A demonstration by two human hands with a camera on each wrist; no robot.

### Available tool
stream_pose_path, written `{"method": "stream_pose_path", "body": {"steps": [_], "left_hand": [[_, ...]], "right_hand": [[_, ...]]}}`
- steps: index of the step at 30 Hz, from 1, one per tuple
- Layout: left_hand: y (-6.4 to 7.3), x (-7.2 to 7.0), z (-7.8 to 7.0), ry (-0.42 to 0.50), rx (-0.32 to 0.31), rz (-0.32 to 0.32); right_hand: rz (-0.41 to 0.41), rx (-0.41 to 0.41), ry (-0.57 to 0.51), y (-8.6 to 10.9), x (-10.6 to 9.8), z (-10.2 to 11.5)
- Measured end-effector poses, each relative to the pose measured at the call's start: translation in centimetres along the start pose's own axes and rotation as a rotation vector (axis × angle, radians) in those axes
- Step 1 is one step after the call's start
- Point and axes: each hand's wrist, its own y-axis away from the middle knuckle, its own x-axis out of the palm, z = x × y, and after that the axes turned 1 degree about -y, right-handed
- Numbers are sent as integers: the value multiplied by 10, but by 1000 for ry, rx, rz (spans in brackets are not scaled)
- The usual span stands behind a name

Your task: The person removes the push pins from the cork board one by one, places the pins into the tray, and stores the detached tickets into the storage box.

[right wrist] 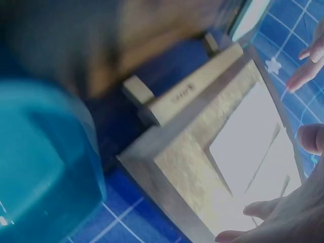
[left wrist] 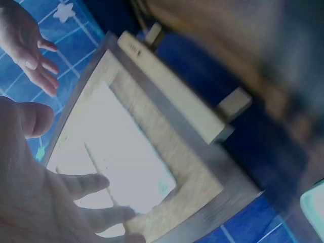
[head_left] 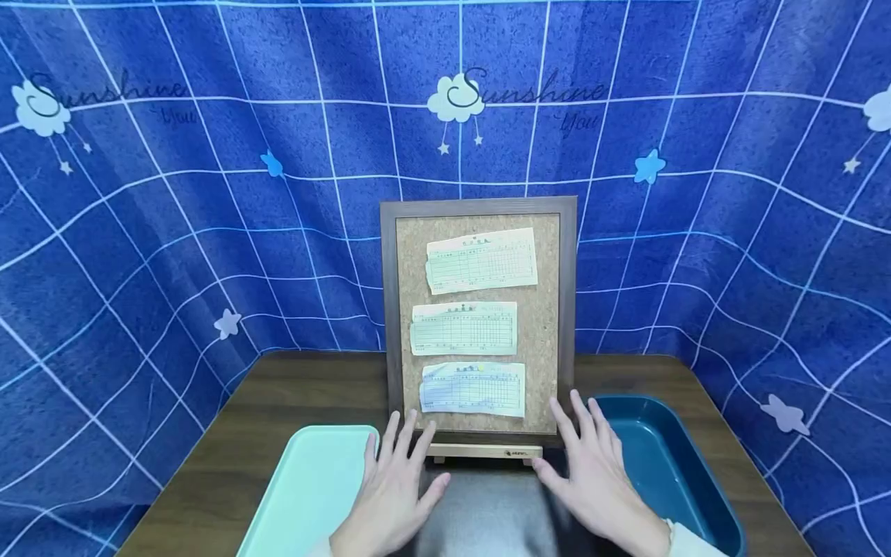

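A framed cork board (head_left: 546, 333) stands upright on a small wooden stand (head_left: 483, 451). Three printed paper slips are on it: a top slip (head_left: 482, 261) that tilts, a middle slip (head_left: 464, 329) and a bottom slip (head_left: 473, 389). Small pins seem to sit at their upper edges. My left hand (head_left: 391, 491), fingers spread, is in front of the board's lower left corner. Near the lower right corner is my right hand (head_left: 592, 480), its fingers also spread. Neither hand holds anything. Whether the fingertips touch the frame, I cannot tell.
A mint-green tray (head_left: 313, 472) lies at the left, partly behind my left hand. To the right is a deep teal tray (head_left: 668, 464). Both are on a dark wooden table (head_left: 278, 387). A blue checked curtain (head_left: 348, 139) hangs behind and on both sides.
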Motion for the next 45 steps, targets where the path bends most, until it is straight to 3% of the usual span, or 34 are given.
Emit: {"method": "stream_pose_path", "body": {"steps": [6, 13, 18, 21, 24, 28, 33, 38, 45], "left_hand": [[-32, -17, 8, 45, 95, -139], [-88, -44, 10, 107, 199, -264], [-131, -60, 8, 112, 234, -351], [-156, -67, 8, 110, 222, -345], [-179, -73, 8, 114, 191, -329], [-208, -84, 5, 90, 149, -305], [-239, -97, -4, 24, 117, -270], [-265, -102, -12, -22, 98, -242], [-286, -105, -26, -110, 128, -235]], "right_hand": [[-33, -9, -40, -27, -14, 0], [-132, -37, -157, -73, -28, 4], [-158, -24, -330, -111, -41, 9], [-163, -9, -379, -132, -50, 12], [-162, 25, -343, -150, -56, 16], [-177, 124, -283, -169, -61, 23], [-229, 203, -297, -190, -63, 25], [-245, 202, -323, -203, -60, 25], [-278, 225, -294, -211, -57, 25]]}}
